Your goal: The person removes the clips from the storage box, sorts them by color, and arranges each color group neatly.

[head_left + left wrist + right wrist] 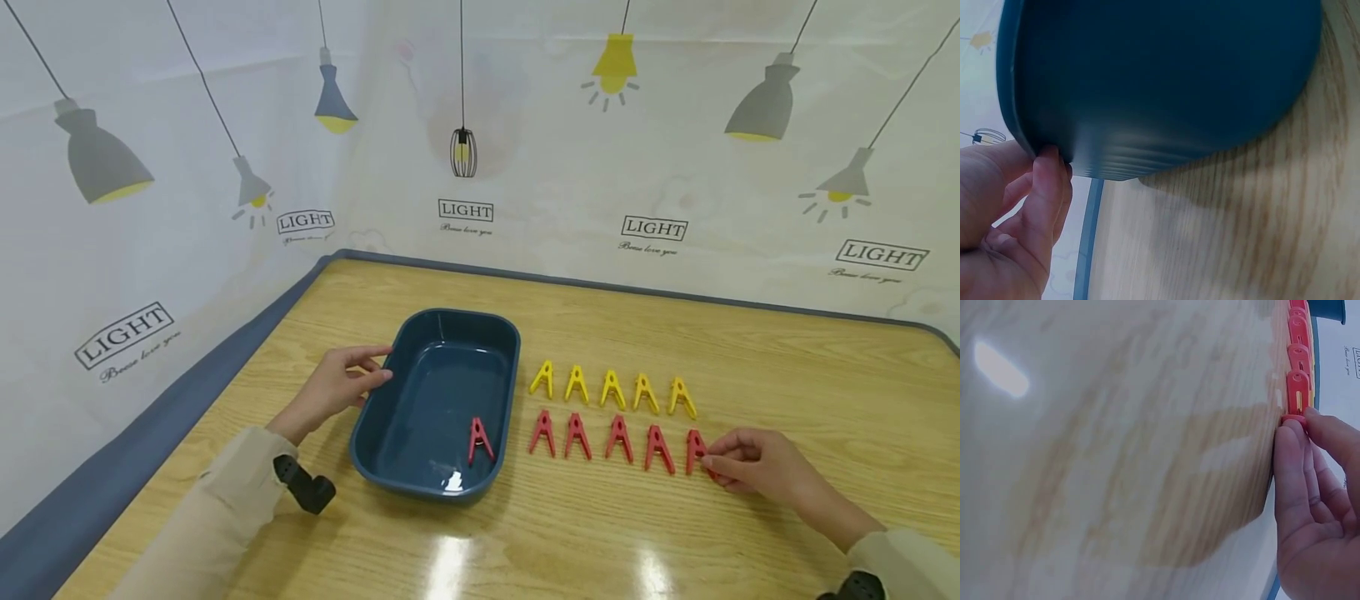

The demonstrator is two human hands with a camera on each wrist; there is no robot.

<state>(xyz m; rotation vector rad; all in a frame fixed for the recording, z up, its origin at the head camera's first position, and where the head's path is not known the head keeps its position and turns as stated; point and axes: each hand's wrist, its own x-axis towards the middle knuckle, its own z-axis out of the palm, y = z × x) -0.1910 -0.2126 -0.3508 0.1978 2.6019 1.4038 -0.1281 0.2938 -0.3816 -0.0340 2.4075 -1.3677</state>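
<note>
A deep blue plastic basin (420, 417) with rounded corners rests on the wooden table. My left hand (337, 387) grips its left rim; fingers (1047, 187) press against the rim in the left wrist view. One red clothespin (480, 440) lies inside, near the basin's right wall. At the right end of a row of red clothespins (618, 439), my right hand (757, 467) pinches the last red clothespin (693, 450) between thumb and fingertips. The right wrist view shows that hand (1319, 494) at the end of the row, partly covering the held clothespin (1295, 419).
Behind the red row runs a parallel row of several yellow clothespins (611, 389), right of the basin. The wooden table (570, 542) has a blue-grey border (600, 287). A white curtain printed with lamps (540, 183) hangs behind and at the left.
</note>
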